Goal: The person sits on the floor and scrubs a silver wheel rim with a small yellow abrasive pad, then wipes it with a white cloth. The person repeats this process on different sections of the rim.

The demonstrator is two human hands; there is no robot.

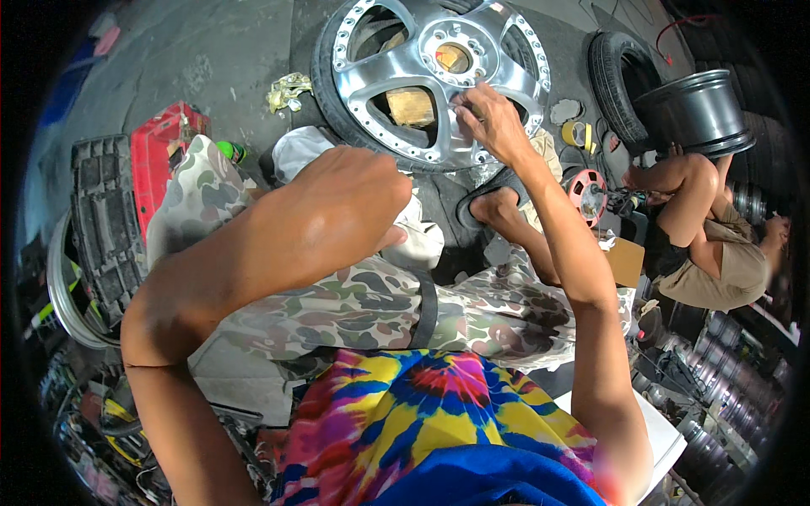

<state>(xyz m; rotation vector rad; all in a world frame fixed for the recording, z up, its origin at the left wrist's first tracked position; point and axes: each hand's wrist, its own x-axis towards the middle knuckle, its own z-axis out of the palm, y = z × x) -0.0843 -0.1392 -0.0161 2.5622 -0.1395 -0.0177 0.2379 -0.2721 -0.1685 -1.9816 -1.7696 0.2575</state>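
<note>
A large silver alloy wheel rim with broad spokes and small holes around its edge lies face up on a dark tire. At the lower spoke, just below the hub, my right hand has its fingers bent together in a pinch against the metal; anything small between them is hidden. My left hand is closed in a fist, raised above my lap nearer to me than the rim. Whatever it holds is covered by the fingers. White cloth shows just beyond it. Wooden blocks are visible through the openings.
To the left stand a red case and a treaded tire. A crumpled wrapper lies on the floor. At right are a yellow tape roll, a red reel, another tire, and a person holding a dark rim.
</note>
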